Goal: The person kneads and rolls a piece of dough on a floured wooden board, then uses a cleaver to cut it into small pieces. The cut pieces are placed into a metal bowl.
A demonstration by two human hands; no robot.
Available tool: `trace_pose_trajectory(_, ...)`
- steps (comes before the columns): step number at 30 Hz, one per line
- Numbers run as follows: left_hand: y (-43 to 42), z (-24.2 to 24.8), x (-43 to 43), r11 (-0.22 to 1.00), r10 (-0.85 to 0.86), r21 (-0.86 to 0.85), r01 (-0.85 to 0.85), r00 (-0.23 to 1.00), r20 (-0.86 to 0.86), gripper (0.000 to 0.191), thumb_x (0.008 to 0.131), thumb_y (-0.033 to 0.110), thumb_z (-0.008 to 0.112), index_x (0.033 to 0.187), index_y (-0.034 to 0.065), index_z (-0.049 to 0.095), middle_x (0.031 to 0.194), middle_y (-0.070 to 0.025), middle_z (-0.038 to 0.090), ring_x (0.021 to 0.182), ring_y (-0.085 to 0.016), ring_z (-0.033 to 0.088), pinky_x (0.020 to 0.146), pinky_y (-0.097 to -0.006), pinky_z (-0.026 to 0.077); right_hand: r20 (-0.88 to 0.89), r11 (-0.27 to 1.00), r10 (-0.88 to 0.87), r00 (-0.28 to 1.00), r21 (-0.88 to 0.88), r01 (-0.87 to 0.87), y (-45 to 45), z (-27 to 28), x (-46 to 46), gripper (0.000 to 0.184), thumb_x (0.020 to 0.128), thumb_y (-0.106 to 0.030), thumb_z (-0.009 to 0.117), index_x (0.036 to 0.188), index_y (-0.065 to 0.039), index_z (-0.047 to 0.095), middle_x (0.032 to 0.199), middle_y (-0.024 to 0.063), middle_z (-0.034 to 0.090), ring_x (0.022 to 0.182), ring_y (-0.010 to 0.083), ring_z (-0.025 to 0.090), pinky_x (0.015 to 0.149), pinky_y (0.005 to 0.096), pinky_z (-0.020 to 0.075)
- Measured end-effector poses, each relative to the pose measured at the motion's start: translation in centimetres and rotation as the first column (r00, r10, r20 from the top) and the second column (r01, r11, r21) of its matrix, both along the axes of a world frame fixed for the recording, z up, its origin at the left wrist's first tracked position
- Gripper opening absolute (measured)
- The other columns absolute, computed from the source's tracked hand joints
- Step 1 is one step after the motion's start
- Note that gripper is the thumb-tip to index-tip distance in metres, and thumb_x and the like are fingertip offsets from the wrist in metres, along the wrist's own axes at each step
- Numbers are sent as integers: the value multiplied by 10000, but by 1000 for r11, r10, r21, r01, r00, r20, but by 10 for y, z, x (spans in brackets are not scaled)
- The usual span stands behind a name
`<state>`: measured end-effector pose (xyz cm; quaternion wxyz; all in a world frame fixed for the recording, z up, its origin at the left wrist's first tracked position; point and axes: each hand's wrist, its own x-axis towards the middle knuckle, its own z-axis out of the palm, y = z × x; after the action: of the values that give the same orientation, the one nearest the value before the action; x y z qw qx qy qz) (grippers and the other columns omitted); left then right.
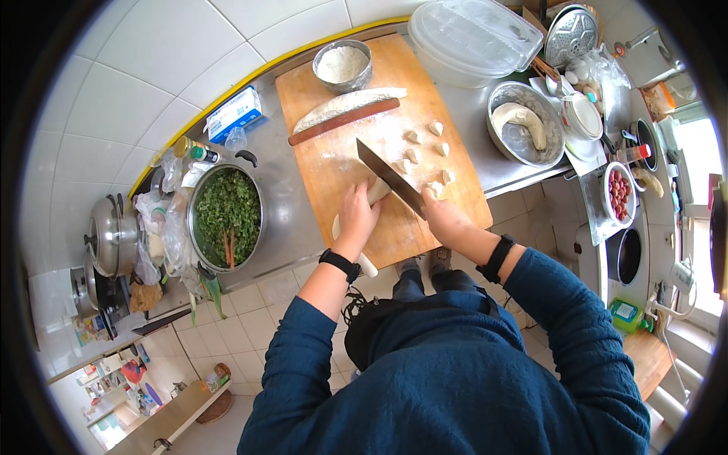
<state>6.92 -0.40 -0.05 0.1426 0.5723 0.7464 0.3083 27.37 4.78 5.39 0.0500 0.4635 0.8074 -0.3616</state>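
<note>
My right hand [446, 218] grips a cleaver [391, 177], its broad blade slanting up and left over the wooden board [392, 230]. Beside the blade, my left hand [359, 211] holds a rope of dough [376, 190], whose other end hangs past the board's near edge. Several small cut dough pieces [413, 156] lie right of the cleaver. Farther back are a wooden rolling pin [344, 121] and, against it, a thick floured dough roll [348, 107]. A metal bowl of flour [343, 65] stands at the board's far edge.
Left of the board stands a steel pot of chopped greens [226, 216]. To the right are a metal bowl with dough [526, 125], a large plastic container [472, 42] and a white bowl of reddish pieces [620, 193]. A blue and white box [234, 114] sits by the tiled wall.
</note>
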Motion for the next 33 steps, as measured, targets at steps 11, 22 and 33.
trace_pose_trajectory(11, -24, 4, 46, 990, -130, -58, 132, 991, 32, 367, 696, 116, 827, 1020, 9, 690, 977, -152, 632, 909, -349, 619, 792, -402, 510, -57, 993, -112, 992, 33, 114, -42, 56, 72, 191, 939, -96, 502, 1086, -33, 399, 747, 297, 628, 741, 486, 623, 653, 553, 482)
trace_pose_trajectory(22, -33, 5, 63, 998, -51, 33, 53, 997, -65, 209, 737, 111, 787, 896, -10, 726, 883, -163, 645, 819, -346, 638, 736, -409, 522, -99, 1000, 12, 995, 26, -10, -61, 37, 91, 177, 973, -121, 495, 1054, -22, 372, 709, 307, 601, 700, 518, 585, 617, 568, 447)
trace_pose_trajectory(33, -35, 5, 56, 994, -105, -12, 105, 992, -65, 267, 714, 108, 787, 959, 13, 738, 893, -149, 642, 854, -347, 636, 759, -421, 522, 93, 997, 55, 994, -56, -50, -50, 22, 58, 213, 892, -18, 480, 1088, 17, 404, 856, 302, 650, 858, 476, 649, 736, 513, 522)
